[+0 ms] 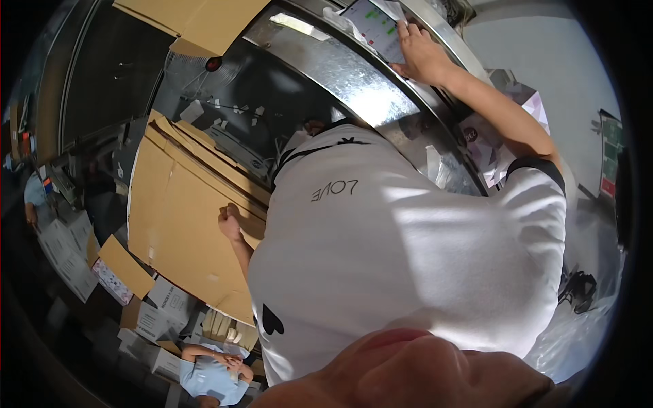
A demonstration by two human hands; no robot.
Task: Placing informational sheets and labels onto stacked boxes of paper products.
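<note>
My right hand (pixel 423 56) reaches up to a tablet-like screen (pixel 375 28) with a white display and green and red patches. Its fingers are stretched along the edge of the screen, with the thumb apart from them. The screen lies at the far end of a shiny metal surface (pixel 360 85). My left hand (pixel 231 223) is closed in front of a large brown cardboard sheet (pixel 187 221). Its fingers curl inward, and what they hold, if anything, cannot be made out.
An open cardboard box (pixel 204 27) stands at the far left. White cartons (pixel 158 316) are stacked at lower left, near a person in a light blue shirt (pixel 214 374). Another person's arm (pixel 31 204) shows at the left edge. Clear plastic (pixel 564 347) lies at lower right.
</note>
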